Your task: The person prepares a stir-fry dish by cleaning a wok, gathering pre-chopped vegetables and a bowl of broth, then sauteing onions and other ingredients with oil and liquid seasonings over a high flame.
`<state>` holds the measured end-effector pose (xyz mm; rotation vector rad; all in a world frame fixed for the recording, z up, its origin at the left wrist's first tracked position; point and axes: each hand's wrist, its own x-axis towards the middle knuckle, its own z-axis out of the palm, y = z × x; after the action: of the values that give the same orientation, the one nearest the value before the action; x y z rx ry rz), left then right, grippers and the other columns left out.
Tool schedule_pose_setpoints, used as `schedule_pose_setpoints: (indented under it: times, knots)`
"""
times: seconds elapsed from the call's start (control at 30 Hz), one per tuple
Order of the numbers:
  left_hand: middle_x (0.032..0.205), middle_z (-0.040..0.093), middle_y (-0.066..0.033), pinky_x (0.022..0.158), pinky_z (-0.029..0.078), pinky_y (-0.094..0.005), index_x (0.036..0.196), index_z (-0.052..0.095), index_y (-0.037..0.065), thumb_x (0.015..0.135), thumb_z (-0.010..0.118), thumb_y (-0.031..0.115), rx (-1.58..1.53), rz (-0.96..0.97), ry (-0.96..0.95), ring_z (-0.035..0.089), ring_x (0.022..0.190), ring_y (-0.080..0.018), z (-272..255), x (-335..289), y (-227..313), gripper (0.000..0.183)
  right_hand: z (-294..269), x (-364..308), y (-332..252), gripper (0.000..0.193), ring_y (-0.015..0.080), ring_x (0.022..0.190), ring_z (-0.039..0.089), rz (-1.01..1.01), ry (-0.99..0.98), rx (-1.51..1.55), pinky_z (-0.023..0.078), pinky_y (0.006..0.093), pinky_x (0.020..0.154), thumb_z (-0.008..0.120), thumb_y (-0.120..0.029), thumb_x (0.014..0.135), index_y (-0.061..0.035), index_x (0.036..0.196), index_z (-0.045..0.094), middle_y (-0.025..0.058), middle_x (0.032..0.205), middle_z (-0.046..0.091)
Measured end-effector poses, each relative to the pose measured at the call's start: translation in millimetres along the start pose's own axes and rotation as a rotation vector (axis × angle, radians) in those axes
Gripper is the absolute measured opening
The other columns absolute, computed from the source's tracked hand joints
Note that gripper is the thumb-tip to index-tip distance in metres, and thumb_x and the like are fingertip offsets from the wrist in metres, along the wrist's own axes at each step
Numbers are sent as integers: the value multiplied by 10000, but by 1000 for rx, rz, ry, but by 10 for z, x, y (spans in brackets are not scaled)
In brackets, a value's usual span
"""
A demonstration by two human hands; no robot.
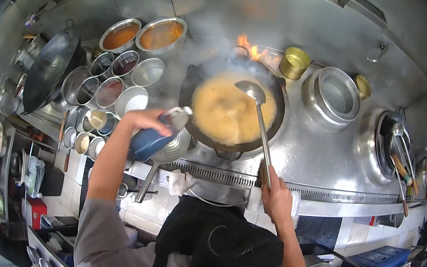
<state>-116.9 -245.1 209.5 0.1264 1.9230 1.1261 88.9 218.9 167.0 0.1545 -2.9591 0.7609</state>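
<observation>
My left hand (144,120) is closed around a bottle (147,144) with a dark blue lower part and a pale top, tilted toward the wok. Under and beside the bottle lies a round perforated skimmer (173,148), its handle pointing to the counter's front edge. My right hand (276,200) grips the lower end of a long metal ladle (263,131). The ladle's bowl rests over the pale yellow, bubbling liquid (222,113) in a large black wok (281,113). Steam rises from the liquid, and flames show behind the wok's far rim.
At the left stand several metal pots of sauces and seasonings (109,91), two pans of orange liquid (161,34) and an upright black wok (51,69). Right of the burner are a brass-coloured pot (295,62), stacked steel pots (336,95) and a pot with utensils (385,144).
</observation>
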Motion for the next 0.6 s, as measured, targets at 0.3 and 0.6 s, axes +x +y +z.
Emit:
schedule_pose_setpoints:
  times: [0.3,0.6]
  knots:
    - [1193,685,-122,890,566,-402,1401,552,34,723,914,416,136,-218,-241,689,1037,-231,268,1595,901,859,-208,-215,12,584,153,583,629,508,-250,1142,521,312,544,706,-35,917,21,1468,520,148,930,709]
    - [1168,696,-91,902,556,-379,1392,586,57,738,918,403,-59,-165,-143,687,1030,-204,-28,755,349,810,-178,11,169,605,312,712,699,137,-27,455,558,434,654,684,-27,903,-4,1480,506,228,989,706]
